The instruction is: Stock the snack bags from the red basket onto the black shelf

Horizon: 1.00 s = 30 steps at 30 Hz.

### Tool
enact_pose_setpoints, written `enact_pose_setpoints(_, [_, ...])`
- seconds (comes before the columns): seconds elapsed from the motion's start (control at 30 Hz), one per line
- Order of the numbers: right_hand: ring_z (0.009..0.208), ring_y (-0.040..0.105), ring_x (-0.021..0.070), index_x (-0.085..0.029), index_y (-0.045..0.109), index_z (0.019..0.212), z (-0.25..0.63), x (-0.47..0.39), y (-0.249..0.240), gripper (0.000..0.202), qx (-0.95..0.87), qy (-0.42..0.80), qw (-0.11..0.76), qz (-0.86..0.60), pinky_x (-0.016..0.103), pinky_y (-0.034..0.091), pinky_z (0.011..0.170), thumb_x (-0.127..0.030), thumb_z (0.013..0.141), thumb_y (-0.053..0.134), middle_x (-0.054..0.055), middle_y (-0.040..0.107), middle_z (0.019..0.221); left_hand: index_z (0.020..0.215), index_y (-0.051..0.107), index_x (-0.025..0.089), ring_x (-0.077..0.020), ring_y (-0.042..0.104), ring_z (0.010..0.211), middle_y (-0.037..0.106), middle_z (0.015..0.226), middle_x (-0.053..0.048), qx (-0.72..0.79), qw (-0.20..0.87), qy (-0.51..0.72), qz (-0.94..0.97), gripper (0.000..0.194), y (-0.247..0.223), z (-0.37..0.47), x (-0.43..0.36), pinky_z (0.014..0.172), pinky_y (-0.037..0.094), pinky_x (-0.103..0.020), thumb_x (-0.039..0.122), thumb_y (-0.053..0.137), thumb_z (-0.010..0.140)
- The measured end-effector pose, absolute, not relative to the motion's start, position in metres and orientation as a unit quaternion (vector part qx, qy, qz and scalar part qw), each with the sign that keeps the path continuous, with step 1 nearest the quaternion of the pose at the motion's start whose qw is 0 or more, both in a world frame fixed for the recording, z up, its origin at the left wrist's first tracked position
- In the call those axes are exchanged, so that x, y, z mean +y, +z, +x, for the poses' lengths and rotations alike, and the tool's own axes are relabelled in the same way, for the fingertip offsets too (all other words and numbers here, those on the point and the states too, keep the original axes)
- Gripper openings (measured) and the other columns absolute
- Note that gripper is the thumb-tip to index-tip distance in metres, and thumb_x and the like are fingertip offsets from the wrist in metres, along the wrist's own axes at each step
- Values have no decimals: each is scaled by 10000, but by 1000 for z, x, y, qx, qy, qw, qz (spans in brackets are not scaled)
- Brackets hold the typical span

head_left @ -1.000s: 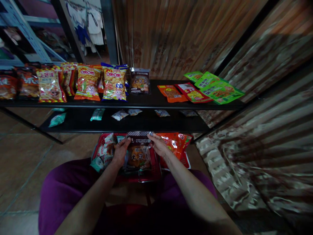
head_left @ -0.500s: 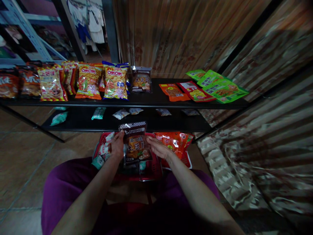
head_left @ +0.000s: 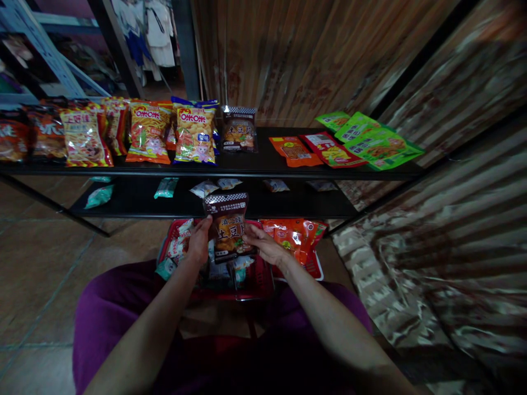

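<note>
A dark brown bag of potato chips point(head_left: 229, 225) is held upright between my two hands, its printed front facing me. My left hand point(head_left: 199, 241) grips its left edge, thumb on the front. At the opposite edge, my right hand point(head_left: 265, 245) closes on the bag with the fingertips against the front. Beneath it is a red basket point(head_left: 263, 280) holding several small packets, among them a teal packet point(head_left: 166, 269) at the left. On the upper shelf stands a matching brown bag of potato chips point(head_left: 239, 129).
A black shelf rack point(head_left: 263, 169) spans the view ahead. Puffed-snack bags point(head_left: 195, 134) stand at its left; green packets point(head_left: 379, 142) and an orange packet point(head_left: 294, 152) lie at its right. Small packets point(head_left: 166, 187) lie on the lower shelf. Orange bags point(head_left: 294, 238) sit right of the basket.
Both hands have raised the brown bag slightly, uncovering more small packets in the basket below it. The view has shifted a little.
</note>
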State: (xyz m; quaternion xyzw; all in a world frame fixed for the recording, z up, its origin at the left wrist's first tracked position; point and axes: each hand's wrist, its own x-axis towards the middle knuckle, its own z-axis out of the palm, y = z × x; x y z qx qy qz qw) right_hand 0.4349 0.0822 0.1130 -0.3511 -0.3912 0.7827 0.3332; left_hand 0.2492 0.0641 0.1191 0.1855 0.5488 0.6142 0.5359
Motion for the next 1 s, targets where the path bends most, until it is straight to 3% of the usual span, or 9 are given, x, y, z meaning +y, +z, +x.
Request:
enact_pose_setpoints(0.37, [863,645,143,-246,629,1019,437,83,111,443,-379,770,364,-361,265,486,813,-295,607,788,-12,696,993,896,684,186,-212,658,847,723,882,-47,515,591,589,198,451,127,267,43,806,505,-360,481,754,563])
enact_pose_setpoints(0.7, [796,651,145,-225,656,954,435,83,114,403,-359,761,378,-385,263,494,753,-315,588,798,-4,709,925,865,695,176,-212,648,861,716,872,-57,609,498,590,179,371,129,271,48,753,506,-329,424,727,591])
enact_pose_setpoints(1.0, [712,637,122,-218,671,888,436,86,110,333,-346,756,392,-394,251,486,729,-324,597,794,-20,706,825,793,680,190,-210,648,838,711,864,-51,601,515,582,186,320,150,276,50,737,510,-326,487,663,675])
